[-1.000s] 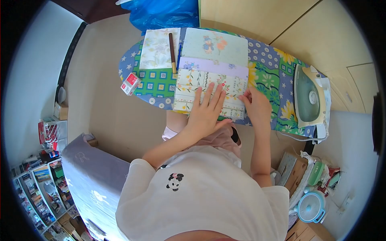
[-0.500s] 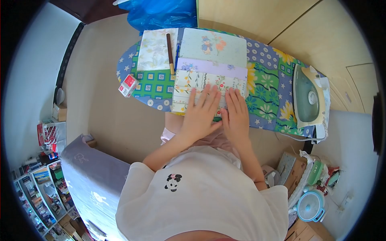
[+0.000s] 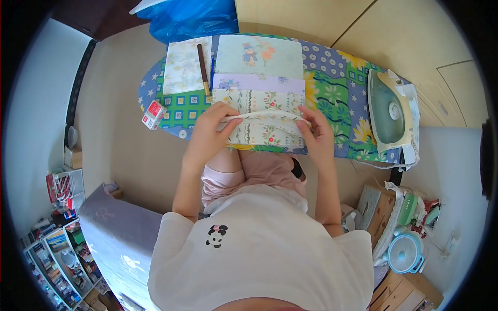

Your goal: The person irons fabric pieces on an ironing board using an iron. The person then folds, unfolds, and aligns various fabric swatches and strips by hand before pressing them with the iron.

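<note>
My left hand [image 3: 211, 128] pinches the left end of a raised fold in the white floral fabric [image 3: 259, 137], thumb and fingers closed on it. At the fold's right end my right hand [image 3: 317, 130] grips the same fabric between thumb and fingers. The fold bows up slightly between both hands, and the rest of the fabric lies flat below and above it. Just beyond lies a lilac floral strip [image 3: 259, 83], and above that a pale sheet [image 3: 258, 54] printed with a small figure and flowers.
A patterned ironing board [image 3: 332, 93] carries everything. On its right end stands an iron [image 3: 386, 111]. Toward the left are a brown pen-like stick [image 3: 202, 67], a light floral sheet [image 3: 181, 67] and a small red-and-white box [image 3: 153, 115]. A blue plastic bag [image 3: 194, 20] is behind.
Both hands lay flat on the floral fabric; now they have moved apart and lifted a fold of it between them. The view has shifted slightly.
</note>
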The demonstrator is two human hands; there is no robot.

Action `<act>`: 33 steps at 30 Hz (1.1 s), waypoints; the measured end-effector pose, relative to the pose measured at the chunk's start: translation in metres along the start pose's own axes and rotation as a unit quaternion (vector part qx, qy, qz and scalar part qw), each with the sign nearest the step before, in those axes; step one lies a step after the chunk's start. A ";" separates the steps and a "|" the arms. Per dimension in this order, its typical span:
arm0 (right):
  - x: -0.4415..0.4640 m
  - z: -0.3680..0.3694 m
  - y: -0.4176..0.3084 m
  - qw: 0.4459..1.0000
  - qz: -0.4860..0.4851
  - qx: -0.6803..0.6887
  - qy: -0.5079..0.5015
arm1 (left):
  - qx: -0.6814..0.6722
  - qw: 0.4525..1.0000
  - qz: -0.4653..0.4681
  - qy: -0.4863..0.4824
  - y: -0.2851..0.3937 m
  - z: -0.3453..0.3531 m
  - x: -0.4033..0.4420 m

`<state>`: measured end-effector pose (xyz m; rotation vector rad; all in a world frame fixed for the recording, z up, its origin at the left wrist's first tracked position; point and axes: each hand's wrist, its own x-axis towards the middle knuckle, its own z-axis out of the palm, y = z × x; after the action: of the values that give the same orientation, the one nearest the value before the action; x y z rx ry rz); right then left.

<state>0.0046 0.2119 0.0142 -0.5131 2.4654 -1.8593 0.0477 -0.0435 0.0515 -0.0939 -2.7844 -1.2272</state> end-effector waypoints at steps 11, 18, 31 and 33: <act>0.012 -0.001 -0.053 0.929 0.053 0.360 -0.062 | -0.499 0.827 -0.069 -0.250 0.028 0.028 -0.003; -0.005 0.006 -0.044 0.910 0.125 0.393 -0.036 | -0.552 0.813 -0.072 -0.170 0.038 0.033 -0.010; -0.021 0.017 -0.047 0.953 0.060 0.293 -0.045 | -0.559 0.826 -0.069 -0.024 0.069 0.047 -0.022; -0.020 0.021 -0.051 0.954 0.064 0.291 -0.038 | -0.597 0.790 -0.142 -0.017 0.064 0.049 -0.025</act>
<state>0.0404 0.1851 0.0516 -0.3720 1.7196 -2.3037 0.0751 0.0349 0.0626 0.2264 -1.5817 -2.8272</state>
